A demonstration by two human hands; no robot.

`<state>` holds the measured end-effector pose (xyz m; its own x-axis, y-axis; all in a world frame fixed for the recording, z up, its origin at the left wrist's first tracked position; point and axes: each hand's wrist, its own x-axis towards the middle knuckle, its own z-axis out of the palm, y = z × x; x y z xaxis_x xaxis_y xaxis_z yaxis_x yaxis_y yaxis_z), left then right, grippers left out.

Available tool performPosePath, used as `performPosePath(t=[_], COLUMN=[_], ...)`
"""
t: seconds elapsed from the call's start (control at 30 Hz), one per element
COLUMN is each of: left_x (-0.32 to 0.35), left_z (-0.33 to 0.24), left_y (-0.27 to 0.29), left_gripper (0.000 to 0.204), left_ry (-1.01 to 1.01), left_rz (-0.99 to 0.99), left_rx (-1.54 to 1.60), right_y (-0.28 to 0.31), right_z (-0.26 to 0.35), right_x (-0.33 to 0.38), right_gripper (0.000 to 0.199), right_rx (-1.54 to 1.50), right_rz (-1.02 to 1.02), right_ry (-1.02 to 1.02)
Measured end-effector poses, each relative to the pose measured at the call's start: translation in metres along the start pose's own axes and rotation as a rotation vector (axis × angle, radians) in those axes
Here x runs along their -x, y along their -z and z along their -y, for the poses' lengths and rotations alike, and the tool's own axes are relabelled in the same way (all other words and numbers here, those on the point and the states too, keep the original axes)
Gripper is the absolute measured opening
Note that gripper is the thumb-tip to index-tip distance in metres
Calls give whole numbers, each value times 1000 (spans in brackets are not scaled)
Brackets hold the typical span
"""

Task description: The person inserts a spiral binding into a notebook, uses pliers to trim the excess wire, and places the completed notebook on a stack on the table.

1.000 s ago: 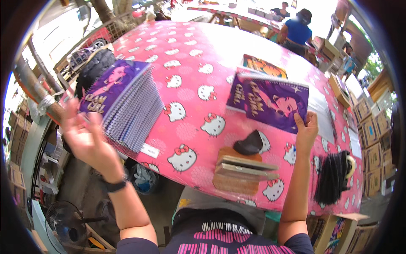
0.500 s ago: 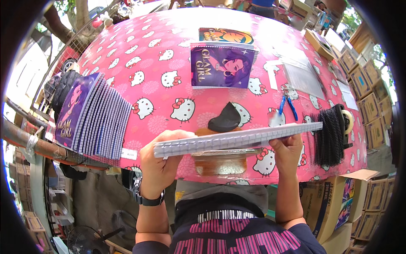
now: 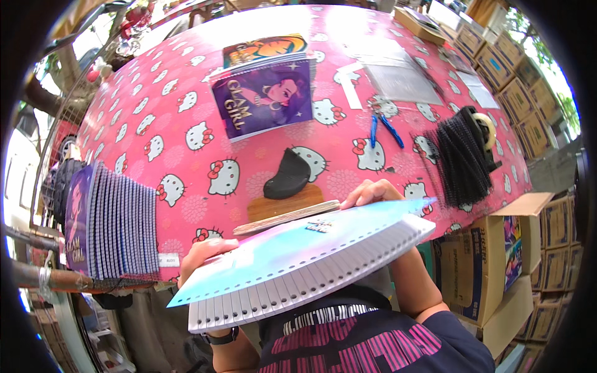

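Note:
My left hand (image 3: 205, 250) grips the left end of a thick block of hole-punched notebook pages (image 3: 298, 289). A pastel blue and pink punched cover (image 3: 267, 258) lies over the pages, its edge apart from theirs. My right hand (image 3: 373, 193) is closed on the far right edge, its fingers over the cover and the thumb hidden. The pages are held tilted above the table's near edge, with the row of holes toward me. Just beyond lies a wooden board (image 3: 283, 202) carrying a black curved piece (image 3: 289, 174).
Spiral notebooks with purple covers (image 3: 124, 224) stand in a row at left; more notebooks (image 3: 264, 96) are stacked ahead. Blue-handled pliers (image 3: 387, 132), clear plastic sheets (image 3: 398, 78) and a bundle of black binding coils (image 3: 463, 158) lie at right. An open carton (image 3: 479, 267) stands below the table's right edge.
The page block has come closer to me and tipped, so its punched edge and pastel cover now show. My right hand has shifted to the far edge. The view has turned rightward.

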<state>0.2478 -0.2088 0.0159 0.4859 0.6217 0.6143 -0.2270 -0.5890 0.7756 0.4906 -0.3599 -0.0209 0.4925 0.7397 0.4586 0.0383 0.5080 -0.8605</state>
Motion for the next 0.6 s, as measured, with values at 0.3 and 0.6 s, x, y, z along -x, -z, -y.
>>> performPosePath(t=[0.3, 0.6], left_x=[9, -7], left_z=[20, 65], left_y=[-28, -13], left_gripper=[53, 58], left_ry=[187, 124], left_rz=[-189, -388], left_rx=[65, 190], right_y=[4, -47], right_z=[-16, -18], right_x=[16, 17], right_gripper=[54, 82], right_rx=[-24, 389], right_rz=[-36, 259], right_ry=[-127, 11])
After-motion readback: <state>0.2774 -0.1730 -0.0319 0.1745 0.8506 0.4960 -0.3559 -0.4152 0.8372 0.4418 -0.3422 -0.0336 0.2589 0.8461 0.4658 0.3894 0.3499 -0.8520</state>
